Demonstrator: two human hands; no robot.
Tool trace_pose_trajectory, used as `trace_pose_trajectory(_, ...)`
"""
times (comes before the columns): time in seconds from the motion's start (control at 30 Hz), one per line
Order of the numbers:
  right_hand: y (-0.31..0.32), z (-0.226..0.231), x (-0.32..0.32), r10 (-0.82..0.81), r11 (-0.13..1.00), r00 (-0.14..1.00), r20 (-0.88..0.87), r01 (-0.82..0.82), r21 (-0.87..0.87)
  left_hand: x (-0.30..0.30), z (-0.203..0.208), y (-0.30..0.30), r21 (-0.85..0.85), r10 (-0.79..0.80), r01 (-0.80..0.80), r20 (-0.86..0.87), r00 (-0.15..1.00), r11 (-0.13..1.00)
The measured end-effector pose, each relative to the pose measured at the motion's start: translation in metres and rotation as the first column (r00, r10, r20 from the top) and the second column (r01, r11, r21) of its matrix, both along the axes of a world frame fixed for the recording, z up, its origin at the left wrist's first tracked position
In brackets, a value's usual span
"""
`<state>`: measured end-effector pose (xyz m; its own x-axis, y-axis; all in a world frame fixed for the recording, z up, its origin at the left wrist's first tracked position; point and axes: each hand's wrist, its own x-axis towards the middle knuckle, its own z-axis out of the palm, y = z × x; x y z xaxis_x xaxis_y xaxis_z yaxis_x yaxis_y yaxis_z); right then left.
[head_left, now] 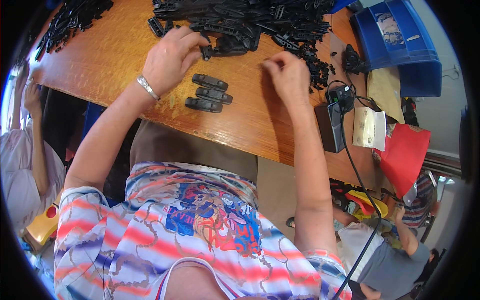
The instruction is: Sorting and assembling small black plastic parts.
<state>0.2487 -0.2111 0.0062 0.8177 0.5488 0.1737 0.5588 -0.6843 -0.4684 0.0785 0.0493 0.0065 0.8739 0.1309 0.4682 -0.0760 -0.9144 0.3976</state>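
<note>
My left hand (169,59), with a silver bracelet at its wrist, is closed at the near edge of a large heap of long black plastic parts (235,22). Its fingertips pinch a black plastic part (206,50). Over to the right, my right hand (291,77) has thumb and fingers drawn together beside a pile of small black pieces (316,70); whatever is between them cannot be made out. Between my hands, nearer my body, three black oblong plastic parts (213,95) lie in a loose row on the wooden table (165,112).
Another black heap (72,22) covers the far left. At right are a blue bin (400,40), a dark box (330,127), a small pale carton (369,127), red sheet (405,155) and a hanging black cable (357,180). Other people sit on both sides.
</note>
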Motion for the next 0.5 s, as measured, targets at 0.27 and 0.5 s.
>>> trace_pose_trajectory(0.27, -0.011, -0.009, 0.048, -0.125, 0.957, 0.94, 0.318, 0.2, -0.212, 0.022, -0.009, 0.019, 0.278, -0.161, 0.147, 0.027, 0.987, 0.949)
trace_pose_trajectory(0.5, -0.012, -0.012, 0.014, 0.128, 0.978, 0.976, 0.176, -0.153, 0.14, 0.003, -0.012, -0.007, 0.085, -0.235, 0.236, -0.03, 0.972, 0.968)
